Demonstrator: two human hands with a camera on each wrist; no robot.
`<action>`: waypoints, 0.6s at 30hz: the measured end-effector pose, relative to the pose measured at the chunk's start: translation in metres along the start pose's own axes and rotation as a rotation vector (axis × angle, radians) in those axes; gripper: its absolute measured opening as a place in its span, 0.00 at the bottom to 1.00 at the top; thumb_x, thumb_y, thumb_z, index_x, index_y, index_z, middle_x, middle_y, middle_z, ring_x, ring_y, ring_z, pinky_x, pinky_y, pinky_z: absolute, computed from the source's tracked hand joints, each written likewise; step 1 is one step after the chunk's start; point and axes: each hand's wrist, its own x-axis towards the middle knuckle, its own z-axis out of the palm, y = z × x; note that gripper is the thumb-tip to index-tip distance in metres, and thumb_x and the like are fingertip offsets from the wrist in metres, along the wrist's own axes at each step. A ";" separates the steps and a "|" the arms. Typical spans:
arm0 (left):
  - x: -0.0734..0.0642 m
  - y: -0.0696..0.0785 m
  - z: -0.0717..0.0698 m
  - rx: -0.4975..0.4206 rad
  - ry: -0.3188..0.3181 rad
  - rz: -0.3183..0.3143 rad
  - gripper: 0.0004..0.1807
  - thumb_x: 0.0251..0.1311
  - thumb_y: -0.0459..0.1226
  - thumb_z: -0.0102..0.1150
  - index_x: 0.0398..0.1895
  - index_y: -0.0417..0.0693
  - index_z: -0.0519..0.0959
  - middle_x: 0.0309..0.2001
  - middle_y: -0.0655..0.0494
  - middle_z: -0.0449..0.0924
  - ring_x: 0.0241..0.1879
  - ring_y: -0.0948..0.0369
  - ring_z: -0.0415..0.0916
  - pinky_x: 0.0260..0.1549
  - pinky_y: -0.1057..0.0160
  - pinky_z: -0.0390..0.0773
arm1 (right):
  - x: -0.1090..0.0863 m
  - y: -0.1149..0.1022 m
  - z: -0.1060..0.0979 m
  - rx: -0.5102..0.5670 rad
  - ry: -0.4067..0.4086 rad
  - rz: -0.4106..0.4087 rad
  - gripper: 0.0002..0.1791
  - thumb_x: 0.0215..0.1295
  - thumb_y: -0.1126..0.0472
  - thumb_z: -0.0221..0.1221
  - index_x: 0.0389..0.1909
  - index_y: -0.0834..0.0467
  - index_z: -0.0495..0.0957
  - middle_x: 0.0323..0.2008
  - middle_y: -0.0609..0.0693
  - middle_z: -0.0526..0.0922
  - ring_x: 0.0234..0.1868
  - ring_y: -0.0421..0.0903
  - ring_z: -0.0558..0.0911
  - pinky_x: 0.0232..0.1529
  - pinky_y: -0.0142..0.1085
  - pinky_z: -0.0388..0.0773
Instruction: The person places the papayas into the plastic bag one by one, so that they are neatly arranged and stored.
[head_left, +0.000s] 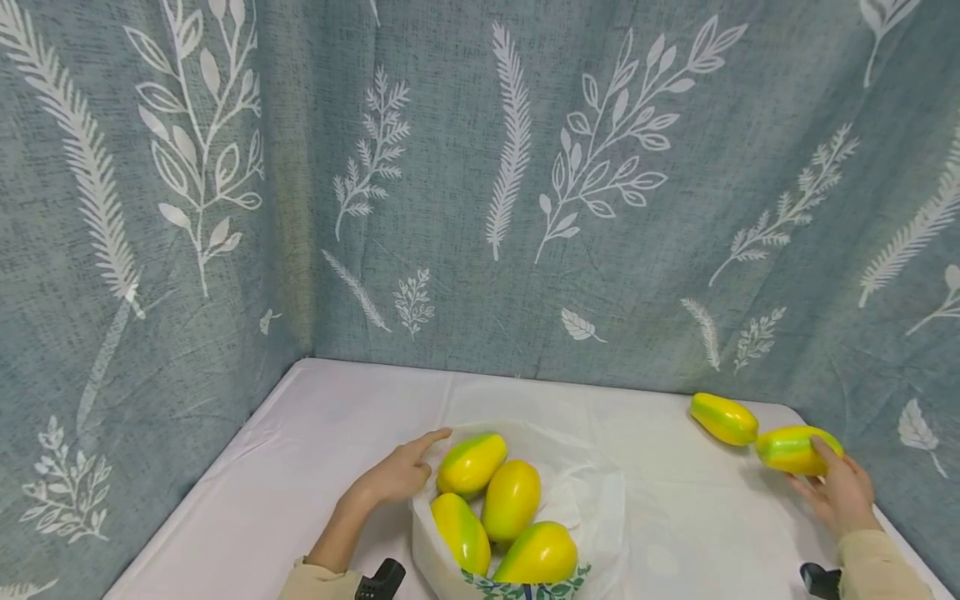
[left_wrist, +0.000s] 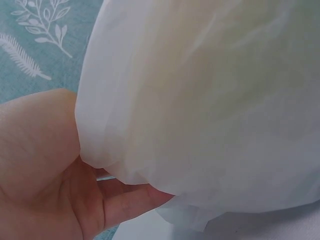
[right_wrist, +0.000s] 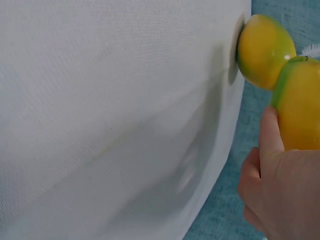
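Observation:
A white bag (head_left: 603,500) with a printed leaf pattern stands open at the front middle of the table, several yellow-green papayas (head_left: 512,500) inside it. My left hand (head_left: 396,473) holds the bag's left rim, its index finger stretched along the edge. In the left wrist view, the thin bag wall (left_wrist: 200,110) passes between thumb and fingers (left_wrist: 132,202) and covers part of them. Far to the right, my right hand (head_left: 840,492) grips a papaya (head_left: 787,450), thumb on top and fingers beneath. Another papaya (head_left: 723,418) lies just beyond it, close to its end.
A white cloth covers the table (head_left: 360,400). Blue-green curtains (head_left: 450,292) with white leaf prints hang behind it and along both sides. The loose papaya lies near the table's back right corner.

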 end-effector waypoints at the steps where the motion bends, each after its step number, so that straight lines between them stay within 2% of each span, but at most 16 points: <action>1: 0.000 0.000 0.000 0.000 -0.001 0.000 0.31 0.58 0.22 0.39 0.68 0.42 0.64 0.66 0.37 0.62 0.66 0.42 0.56 0.63 0.39 0.53 | -0.001 -0.001 0.000 0.006 -0.008 0.003 0.58 0.43 0.45 0.71 0.72 0.35 0.46 0.57 0.34 0.57 0.63 0.40 0.58 0.39 0.46 0.81; 3: 0.001 -0.001 0.000 -0.002 -0.003 0.000 0.31 0.58 0.22 0.39 0.68 0.42 0.63 0.66 0.37 0.62 0.67 0.42 0.55 0.63 0.39 0.53 | -0.006 -0.004 0.003 0.015 -0.021 0.011 0.57 0.43 0.46 0.72 0.72 0.35 0.46 0.53 0.34 0.59 0.61 0.39 0.60 0.34 0.46 0.82; 5: 0.001 -0.001 0.000 -0.001 -0.001 0.001 0.31 0.58 0.22 0.39 0.68 0.42 0.64 0.66 0.37 0.63 0.66 0.43 0.58 0.62 0.39 0.54 | -0.016 -0.006 0.006 0.001 -0.046 0.002 0.57 0.45 0.46 0.71 0.72 0.35 0.45 0.52 0.35 0.59 0.60 0.39 0.61 0.37 0.45 0.82; 10: 0.001 -0.001 0.001 0.005 0.007 -0.002 0.32 0.58 0.22 0.40 0.68 0.42 0.64 0.66 0.37 0.63 0.56 0.48 0.65 0.60 0.41 0.59 | -0.053 -0.012 0.023 -0.013 -0.082 0.017 0.42 0.51 0.47 0.68 0.64 0.34 0.54 0.51 0.36 0.60 0.59 0.39 0.62 0.52 0.42 0.74; 11: 0.001 -0.001 0.002 0.005 0.007 -0.004 0.32 0.58 0.23 0.40 0.68 0.42 0.64 0.66 0.37 0.63 0.54 0.49 0.65 0.60 0.41 0.59 | -0.059 -0.013 0.026 -0.008 -0.086 0.028 0.38 0.52 0.48 0.68 0.60 0.34 0.56 0.50 0.36 0.60 0.58 0.38 0.62 0.50 0.41 0.76; 13: 0.000 0.000 0.002 0.003 0.009 -0.004 0.31 0.58 0.22 0.40 0.68 0.42 0.64 0.66 0.37 0.63 0.53 0.49 0.65 0.61 0.41 0.58 | -0.069 -0.015 0.031 -0.004 -0.103 0.037 0.40 0.51 0.48 0.68 0.62 0.33 0.56 0.50 0.35 0.60 0.58 0.38 0.62 0.56 0.42 0.71; 15: 0.000 -0.001 0.003 0.003 0.009 -0.001 0.31 0.58 0.23 0.40 0.68 0.41 0.64 0.66 0.37 0.63 0.56 0.49 0.65 0.62 0.39 0.56 | -0.044 -0.011 0.023 0.009 -0.131 0.030 0.45 0.50 0.47 0.68 0.66 0.33 0.53 0.51 0.35 0.60 0.61 0.39 0.60 0.59 0.46 0.65; 18: 0.000 -0.001 0.003 0.001 0.009 -0.001 0.31 0.58 0.23 0.40 0.68 0.41 0.63 0.66 0.37 0.62 0.62 0.46 0.62 0.62 0.39 0.54 | -0.008 -0.005 0.012 0.006 -0.173 0.005 0.53 0.48 0.46 0.69 0.71 0.34 0.47 0.51 0.35 0.60 0.59 0.40 0.63 0.58 0.51 0.66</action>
